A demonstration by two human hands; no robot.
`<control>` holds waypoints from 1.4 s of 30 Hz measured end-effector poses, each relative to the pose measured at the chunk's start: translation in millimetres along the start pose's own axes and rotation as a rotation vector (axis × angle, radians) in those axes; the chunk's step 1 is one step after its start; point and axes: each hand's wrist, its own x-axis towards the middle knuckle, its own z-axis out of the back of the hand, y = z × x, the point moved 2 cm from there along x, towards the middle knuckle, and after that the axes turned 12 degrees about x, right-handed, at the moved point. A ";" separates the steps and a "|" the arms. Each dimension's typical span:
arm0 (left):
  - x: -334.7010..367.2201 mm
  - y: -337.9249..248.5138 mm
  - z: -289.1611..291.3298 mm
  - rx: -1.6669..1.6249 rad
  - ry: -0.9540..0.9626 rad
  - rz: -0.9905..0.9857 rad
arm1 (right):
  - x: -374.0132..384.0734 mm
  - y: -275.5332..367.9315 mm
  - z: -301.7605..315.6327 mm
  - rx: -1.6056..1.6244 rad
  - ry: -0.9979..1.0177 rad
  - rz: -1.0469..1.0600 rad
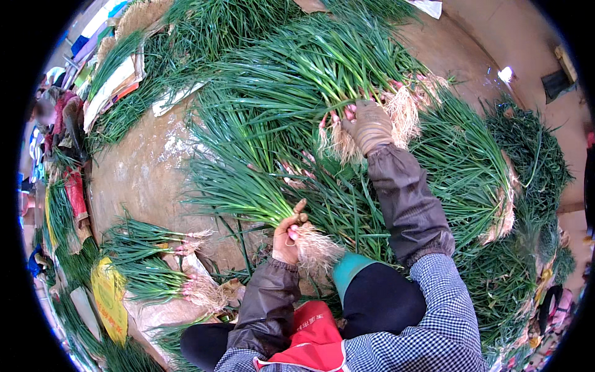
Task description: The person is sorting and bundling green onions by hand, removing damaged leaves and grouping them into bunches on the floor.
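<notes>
The held bunch of scallions (263, 203) sits just below the middle of my view, its leaves fanning to the upper left and its pale roots (317, 247) spilling toward the lower right, near the person's knee (381, 297). The left hand (287, 240) carries it, fingers curled narrow around the stems just by the pinkish bulbs, the forearm rising short and steep from the lower edge.

The right hand (370, 127) reaches far forward, arm nearly straight, to the root end of the large scallion pile (310, 68). Its fingers are bent against the bulbs; I cannot tell whether they grip any.

For moving, I see the widest open room on the left, where bare floor (133, 167) runs up to the pile's leaf tips. Another bare stretch lies beyond the pile at the upper right. Below the left opening, two small bundles (145, 282) lie with roots pointing right, beside a yellow sack (110, 297). Loose greens (527, 142) crowd the right side.

The floor is brown and smooth, with a wet-looking glare. Leaves are long, thin and glossy; roots are stringy and matted. Both forearms wear shiny brown sleeve covers (409, 198) over checked cloth (449, 291), and a red apron (313, 347) shows at the lap.
</notes>
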 end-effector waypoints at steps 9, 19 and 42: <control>-1.0 -1.5 7.0 0.201 -0.184 -0.076 | -89.2 45.0 19.6 0.417 0.216 -0.013; 5.1 28.6 25.2 0.298 -0.417 0.007 | -154.9 56.7 -57.5 0.675 1.100 -0.089; -2.3 23.0 -18.2 0.287 -0.231 -0.094 | -153.9 -9.8 -52.2 0.260 0.392 -0.327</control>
